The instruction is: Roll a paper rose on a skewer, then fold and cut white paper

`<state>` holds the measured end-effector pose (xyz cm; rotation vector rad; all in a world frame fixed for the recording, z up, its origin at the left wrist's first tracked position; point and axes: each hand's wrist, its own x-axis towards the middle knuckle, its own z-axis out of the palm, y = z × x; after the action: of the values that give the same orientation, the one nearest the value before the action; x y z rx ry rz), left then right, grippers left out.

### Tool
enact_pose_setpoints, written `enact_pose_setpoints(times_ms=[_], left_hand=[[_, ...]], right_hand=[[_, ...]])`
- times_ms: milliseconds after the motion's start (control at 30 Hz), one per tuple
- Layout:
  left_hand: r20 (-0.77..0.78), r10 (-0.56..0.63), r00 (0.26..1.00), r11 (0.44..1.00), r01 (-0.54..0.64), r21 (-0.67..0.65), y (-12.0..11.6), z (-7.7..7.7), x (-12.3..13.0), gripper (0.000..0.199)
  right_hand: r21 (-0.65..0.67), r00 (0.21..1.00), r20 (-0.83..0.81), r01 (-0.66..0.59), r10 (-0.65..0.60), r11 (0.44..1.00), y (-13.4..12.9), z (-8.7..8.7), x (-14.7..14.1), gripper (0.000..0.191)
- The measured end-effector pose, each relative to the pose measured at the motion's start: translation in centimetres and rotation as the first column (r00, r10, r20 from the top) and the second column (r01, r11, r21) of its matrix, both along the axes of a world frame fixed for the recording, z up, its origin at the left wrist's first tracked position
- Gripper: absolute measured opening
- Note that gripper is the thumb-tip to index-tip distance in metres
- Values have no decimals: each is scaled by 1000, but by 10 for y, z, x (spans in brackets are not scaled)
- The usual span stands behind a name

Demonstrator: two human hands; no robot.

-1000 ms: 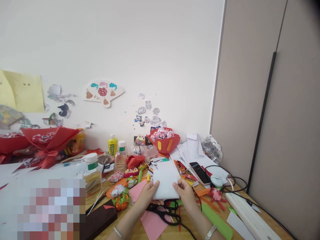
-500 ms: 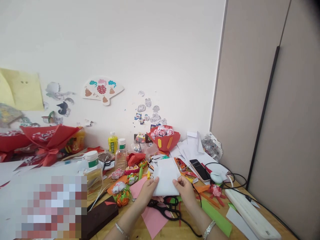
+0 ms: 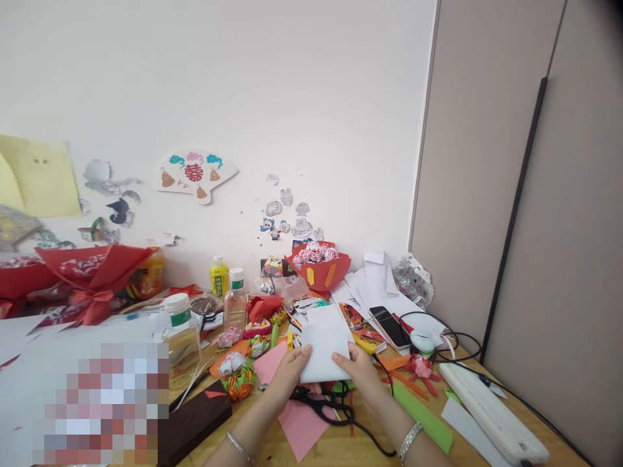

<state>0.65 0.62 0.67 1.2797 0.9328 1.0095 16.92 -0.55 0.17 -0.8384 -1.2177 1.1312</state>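
Observation:
A folded white sheet of paper (image 3: 325, 344) is held up over the desk between my two hands. My left hand (image 3: 293, 364) grips its left edge, thumb on the near face and fingers behind. On the right edge, my right hand (image 3: 357, 364) pinches the paper the same way, its thumb lying further in. Beneath the paper lie black-handled scissors (image 3: 321, 407), partly hidden by it, over a pink paper sheet (image 3: 302, 431). A bracelet is on each wrist.
A phone (image 3: 390, 327), a white mouse (image 3: 422, 344) and a white power strip (image 3: 492, 412) lie at right with black cable. Paper flowers (image 3: 241, 383), a clear bottle (image 3: 236, 305) and a dark box (image 3: 195, 421) are at left. A red bouquet (image 3: 318, 269) stands by the wall.
My right thumb has slid slightly inward on the paper. The paper stays in nearly the same place, held by both hands, while the view has shifted slightly.

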Motion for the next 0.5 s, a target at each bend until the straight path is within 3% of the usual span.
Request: enact_pose_setpoints(times_ms=[167, 367, 500], left_hand=[[12, -13, 1000, 1000, 13, -1, -1, -1, 2, 56], [55, 175, 983, 978, -180, 103, 6, 5, -5, 50], [86, 238, 967, 957, -249, 150, 10, 12, -12, 47]], right_hand=[[31, 1000, 26, 3, -4, 1000, 1, 2, 2, 40], [27, 999, 52, 0, -1, 1000, -2, 6, 2, 39], [43, 996, 92, 2, -6, 999, -1, 3, 2, 34]])
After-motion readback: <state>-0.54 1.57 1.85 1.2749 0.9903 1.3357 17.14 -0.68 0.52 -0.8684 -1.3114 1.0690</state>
